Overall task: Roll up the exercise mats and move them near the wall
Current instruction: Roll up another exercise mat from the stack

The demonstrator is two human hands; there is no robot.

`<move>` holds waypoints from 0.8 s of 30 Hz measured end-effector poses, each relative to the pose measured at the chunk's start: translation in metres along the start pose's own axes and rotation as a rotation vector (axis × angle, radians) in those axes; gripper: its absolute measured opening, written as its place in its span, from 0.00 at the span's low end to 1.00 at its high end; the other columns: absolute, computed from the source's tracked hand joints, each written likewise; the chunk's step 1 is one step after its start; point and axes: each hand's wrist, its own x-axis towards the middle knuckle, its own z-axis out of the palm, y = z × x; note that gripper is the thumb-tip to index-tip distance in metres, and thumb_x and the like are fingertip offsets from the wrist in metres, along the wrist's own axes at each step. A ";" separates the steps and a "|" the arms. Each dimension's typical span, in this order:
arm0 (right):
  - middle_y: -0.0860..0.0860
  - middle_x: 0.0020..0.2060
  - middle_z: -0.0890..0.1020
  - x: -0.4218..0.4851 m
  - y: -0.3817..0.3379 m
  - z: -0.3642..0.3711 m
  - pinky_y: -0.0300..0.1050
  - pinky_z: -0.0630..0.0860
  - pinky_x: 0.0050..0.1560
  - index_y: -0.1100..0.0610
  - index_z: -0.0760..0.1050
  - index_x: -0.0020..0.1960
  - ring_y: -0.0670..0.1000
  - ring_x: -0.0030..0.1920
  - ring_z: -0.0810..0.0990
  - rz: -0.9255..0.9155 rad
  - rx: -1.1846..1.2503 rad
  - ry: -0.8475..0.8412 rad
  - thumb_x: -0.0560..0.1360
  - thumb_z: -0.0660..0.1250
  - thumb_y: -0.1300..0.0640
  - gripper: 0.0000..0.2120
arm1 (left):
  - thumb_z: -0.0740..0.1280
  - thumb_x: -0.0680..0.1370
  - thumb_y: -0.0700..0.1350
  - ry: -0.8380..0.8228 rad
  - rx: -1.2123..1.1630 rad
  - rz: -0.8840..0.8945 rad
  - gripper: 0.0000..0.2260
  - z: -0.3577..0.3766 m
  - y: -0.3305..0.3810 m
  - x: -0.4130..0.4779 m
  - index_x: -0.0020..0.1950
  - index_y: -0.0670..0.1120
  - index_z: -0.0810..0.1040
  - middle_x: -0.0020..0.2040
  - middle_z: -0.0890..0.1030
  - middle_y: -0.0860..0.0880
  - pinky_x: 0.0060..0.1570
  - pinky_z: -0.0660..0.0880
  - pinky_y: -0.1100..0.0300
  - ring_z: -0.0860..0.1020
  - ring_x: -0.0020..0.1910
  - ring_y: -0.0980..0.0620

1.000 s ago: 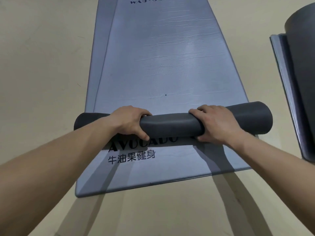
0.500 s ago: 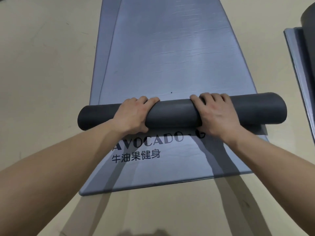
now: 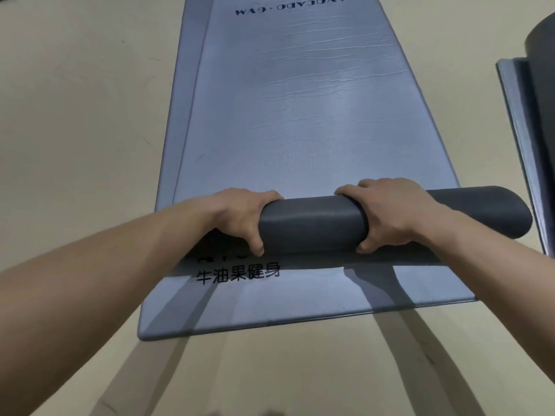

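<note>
Left hand [image 3: 240, 219], right hand [image 3: 390, 214], gripping mat roll [image 3: 312, 225]

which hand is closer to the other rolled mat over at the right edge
Right. The right hand grips the roll on the side toward that other mat; the left hand sits farther away.

Evenly bright indoor light, no harsh glare. Soft pale sheen on the grey mat [image 3: 300, 115], showing its wrinkles. Several overlapping shadows of the arms on the floor [image 3: 75, 130], running toward the viewer. Strong wide-angle distortion: straight mat edges bent near the borders. Slightly soft overall, printed text still legible.
</note>
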 end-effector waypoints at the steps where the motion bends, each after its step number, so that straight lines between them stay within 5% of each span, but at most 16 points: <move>1: 0.49 0.61 0.76 -0.003 -0.004 0.008 0.52 0.72 0.53 0.42 0.61 0.76 0.56 0.57 0.77 -0.004 -0.060 0.106 0.58 0.77 0.31 0.51 | 0.84 0.63 0.54 -0.023 -0.039 -0.001 0.44 -0.004 -0.001 0.002 0.73 0.60 0.63 0.57 0.77 0.55 0.53 0.71 0.55 0.76 0.55 0.49; 4: 0.56 0.62 0.76 -0.015 -0.017 0.039 0.58 0.72 0.57 0.51 0.63 0.75 0.62 0.56 0.77 0.004 -0.147 0.348 0.57 0.80 0.37 0.52 | 0.85 0.62 0.51 -0.072 -0.171 -0.006 0.43 -0.010 -0.003 0.004 0.71 0.60 0.65 0.58 0.77 0.56 0.55 0.71 0.56 0.76 0.58 0.49; 6: 0.55 0.62 0.76 -0.012 -0.016 0.040 0.58 0.73 0.57 0.49 0.63 0.74 0.61 0.56 0.77 0.011 -0.138 0.315 0.57 0.78 0.38 0.51 | 0.84 0.62 0.54 -0.032 -0.133 -0.021 0.45 -0.004 0.000 0.000 0.73 0.60 0.64 0.59 0.76 0.55 0.55 0.72 0.55 0.76 0.58 0.49; 12: 0.46 0.61 0.76 0.025 0.000 -0.004 0.49 0.72 0.48 0.38 0.61 0.74 0.54 0.55 0.78 -0.019 0.042 0.013 0.57 0.76 0.32 0.48 | 0.78 0.63 0.62 0.674 0.473 -0.041 0.53 0.060 0.013 -0.013 0.80 0.47 0.56 0.69 0.72 0.44 0.63 0.72 0.46 0.75 0.61 0.42; 15: 0.46 0.61 0.76 0.038 0.005 -0.013 0.51 0.74 0.54 0.40 0.63 0.75 0.53 0.58 0.76 -0.026 0.067 -0.030 0.57 0.78 0.31 0.50 | 0.77 0.62 0.62 0.634 0.439 -0.024 0.52 0.049 0.005 -0.003 0.79 0.48 0.56 0.65 0.74 0.46 0.59 0.73 0.48 0.76 0.56 0.43; 18: 0.52 0.66 0.74 0.027 0.000 0.006 0.57 0.68 0.66 0.45 0.62 0.77 0.58 0.64 0.73 -0.011 -0.092 0.229 0.57 0.77 0.31 0.53 | 0.77 0.62 0.63 0.521 0.345 0.010 0.50 0.025 -0.001 0.005 0.77 0.52 0.57 0.64 0.75 0.48 0.56 0.75 0.50 0.77 0.55 0.45; 21: 0.56 0.65 0.73 0.019 -0.007 0.039 0.62 0.66 0.66 0.52 0.62 0.77 0.62 0.63 0.74 -0.002 -0.176 0.376 0.55 0.79 0.37 0.55 | 0.77 0.60 0.65 0.441 0.279 0.005 0.53 0.018 -0.006 0.014 0.78 0.53 0.56 0.65 0.74 0.49 0.58 0.75 0.48 0.76 0.58 0.45; 24: 0.54 0.63 0.75 0.034 -0.004 0.030 0.59 0.68 0.63 0.49 0.62 0.74 0.61 0.60 0.76 0.043 -0.142 0.310 0.55 0.77 0.39 0.52 | 0.75 0.60 0.70 0.590 0.399 -0.096 0.56 0.036 -0.006 0.015 0.79 0.52 0.52 0.72 0.69 0.45 0.66 0.68 0.41 0.72 0.66 0.41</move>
